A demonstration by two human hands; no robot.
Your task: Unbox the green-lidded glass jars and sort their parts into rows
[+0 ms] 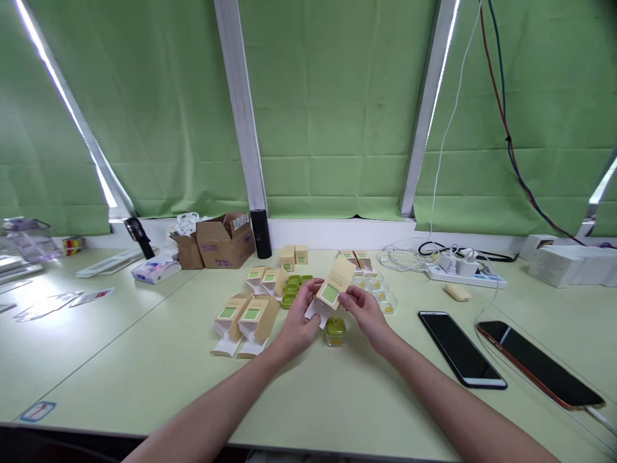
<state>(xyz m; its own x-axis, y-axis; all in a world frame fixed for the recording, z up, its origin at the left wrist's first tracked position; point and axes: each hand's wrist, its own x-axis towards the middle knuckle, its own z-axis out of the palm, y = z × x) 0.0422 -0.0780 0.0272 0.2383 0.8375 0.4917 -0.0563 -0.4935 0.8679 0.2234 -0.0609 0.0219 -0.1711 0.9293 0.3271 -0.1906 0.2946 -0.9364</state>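
Note:
Both hands hold a tan carton with a green window, tilted above the table. My left hand grips its left side, by a white flap, and my right hand pinches its lower right edge. Just below the carton stands a small clear jar with a green lid, touched by neither hand. Two tan cartons with white flaps hanging out lie left of my left hand. Behind them are more cartons and several green lids. Clear jars with yellow centres sit beyond my right hand.
Two phones lie at the right, near a power strip with cables. An open cardboard box, a black cylinder and a tissue pack stand at the back left.

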